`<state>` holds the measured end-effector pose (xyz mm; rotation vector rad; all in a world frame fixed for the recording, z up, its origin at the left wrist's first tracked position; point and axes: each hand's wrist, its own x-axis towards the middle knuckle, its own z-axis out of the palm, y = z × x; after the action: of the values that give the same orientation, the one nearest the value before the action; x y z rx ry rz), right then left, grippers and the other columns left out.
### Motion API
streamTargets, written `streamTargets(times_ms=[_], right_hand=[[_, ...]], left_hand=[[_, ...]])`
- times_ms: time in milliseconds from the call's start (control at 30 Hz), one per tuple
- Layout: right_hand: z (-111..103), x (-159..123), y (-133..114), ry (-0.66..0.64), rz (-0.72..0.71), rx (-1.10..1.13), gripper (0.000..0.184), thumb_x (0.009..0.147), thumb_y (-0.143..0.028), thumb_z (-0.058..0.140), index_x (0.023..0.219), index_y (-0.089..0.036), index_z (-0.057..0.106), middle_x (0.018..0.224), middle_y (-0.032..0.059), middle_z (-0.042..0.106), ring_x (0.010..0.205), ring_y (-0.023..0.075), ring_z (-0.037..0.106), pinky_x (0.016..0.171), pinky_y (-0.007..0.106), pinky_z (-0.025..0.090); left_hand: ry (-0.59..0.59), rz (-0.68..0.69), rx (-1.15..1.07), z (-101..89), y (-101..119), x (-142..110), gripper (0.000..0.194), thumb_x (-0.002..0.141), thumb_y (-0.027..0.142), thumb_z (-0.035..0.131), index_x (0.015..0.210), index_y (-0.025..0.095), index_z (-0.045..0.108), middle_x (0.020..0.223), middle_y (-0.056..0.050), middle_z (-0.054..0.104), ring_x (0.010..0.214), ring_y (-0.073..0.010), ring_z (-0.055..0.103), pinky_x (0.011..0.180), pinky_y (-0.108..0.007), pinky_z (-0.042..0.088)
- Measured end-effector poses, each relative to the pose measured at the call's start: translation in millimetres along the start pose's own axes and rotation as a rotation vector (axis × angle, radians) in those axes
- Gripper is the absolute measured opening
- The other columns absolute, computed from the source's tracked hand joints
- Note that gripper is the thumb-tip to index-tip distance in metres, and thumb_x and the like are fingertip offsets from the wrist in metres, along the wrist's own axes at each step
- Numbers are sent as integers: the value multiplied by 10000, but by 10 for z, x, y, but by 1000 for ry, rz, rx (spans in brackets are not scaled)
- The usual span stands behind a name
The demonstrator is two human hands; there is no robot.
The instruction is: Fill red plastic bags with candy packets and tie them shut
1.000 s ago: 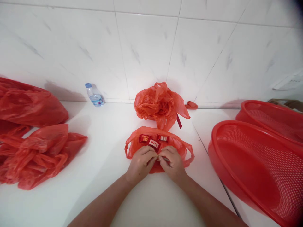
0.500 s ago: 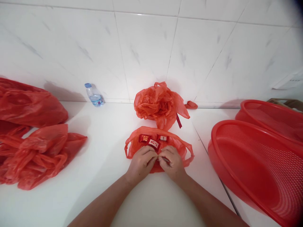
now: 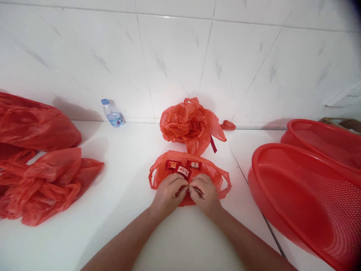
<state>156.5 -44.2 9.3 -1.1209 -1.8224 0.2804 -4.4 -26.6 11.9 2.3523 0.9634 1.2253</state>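
My left hand (image 3: 170, 191) and my right hand (image 3: 205, 192) meet fingertip to fingertip over an opened red plastic bag (image 3: 162, 177) lying on the white table. Both are closed in a pinch. A small bit of something shows between and under the fingers, too covered to make out. Just beyond the fingertips, inside the bag, lie several small red wrapped packets; one with a white label (image 3: 183, 171) is closest to my left hand. Another packet (image 3: 172, 165) with yellowish print sits to its left, and a third packet (image 3: 194, 164) to its right.
Behind the bag sits a crumpled red plastic bag bundle (image 3: 186, 124), with a small red piece (image 3: 228, 125) by the wall. A water bottle (image 3: 113, 113) stands back left. Red bags (image 3: 53, 180) fill the left side. Red perforated baskets (image 3: 293, 203) stand on the right.
Almost nothing differs. My fingertips have shifted very slightly where they meet; the bag and packets stay in place.
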Motion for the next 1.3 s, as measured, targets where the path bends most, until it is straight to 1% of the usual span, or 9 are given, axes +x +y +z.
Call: streamTargets(times_ms=[333, 633, 767, 1133, 1300], right_hand=[[3, -10, 15, -22, 31, 15, 114, 775, -126, 516, 718, -212, 565, 694, 6, 551, 691, 156, 502, 684, 320, 421], [20, -15, 11, -14, -11, 21, 149, 772, -105, 494, 683, -211, 546, 679, 4, 548, 684, 154, 494, 681, 326, 413], [20, -20, -3, -15, -5, 25, 154, 768, -98, 485, 679, -213, 534, 685, 6, 547, 688, 157, 497, 682, 329, 416], [1, -19, -20, -21, -3, 37, 150, 768, -106, 481, 683, -210, 548, 687, 7, 550, 686, 155, 492, 676, 325, 415], [-4, -13, -34, -27, 1, 49, 148, 771, -105, 484, 683, -211, 540, 692, 9, 549, 691, 158, 496, 680, 326, 415]], left_hand=[[-30, 8, -1, -17, -7, -2, 139, 858, 115, 484, 833, 177, 605, 836, -46, 599, 771, -134, 557, 694, -263, 478], [-12, 102, 67, -27, -20, 0, 178, 859, 90, 456, 832, 181, 605, 829, -42, 611, 752, -132, 555, 686, -266, 469], [-1, 134, 77, -25, -15, -1, 181, 846, 60, 456, 825, 176, 593, 815, -38, 611, 728, -130, 541, 670, -268, 461], [-8, 130, 99, -25, -4, 1, 188, 853, 82, 432, 810, 177, 589, 801, -38, 611, 720, -131, 541, 661, -266, 463], [-16, 131, 100, -18, -17, -13, 183, 846, 65, 437, 809, 176, 578, 798, -32, 605, 711, -127, 524, 659, -263, 451]])
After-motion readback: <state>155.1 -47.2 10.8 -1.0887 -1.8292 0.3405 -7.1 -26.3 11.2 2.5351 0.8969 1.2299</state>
